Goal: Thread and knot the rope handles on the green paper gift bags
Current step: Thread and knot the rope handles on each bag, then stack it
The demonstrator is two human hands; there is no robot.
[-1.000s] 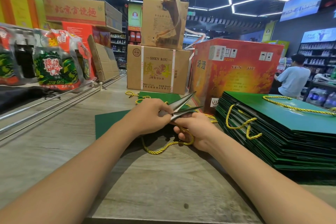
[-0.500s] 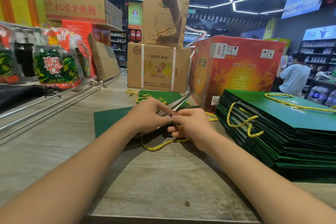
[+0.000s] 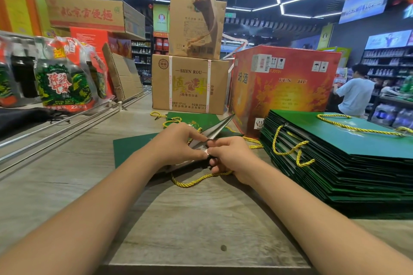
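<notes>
two hands meet over a flat green gift bag (image 3: 129, 149) on the wooden counter. left hand (image 3: 176, 145) grips metal snips (image 3: 214, 131), blades nearly together; right hand (image 3: 230, 158) pinches the yellow rope handle (image 3: 196, 179) at its tip. best to keep that rope end taut and steady. stacked bags (image 3: 348, 152) wait right.

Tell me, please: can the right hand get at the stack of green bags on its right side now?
Probably yes, but not at once: the stack of green bags lies unobstructed, yet the right hand is pinching the yellow rope.
</notes>
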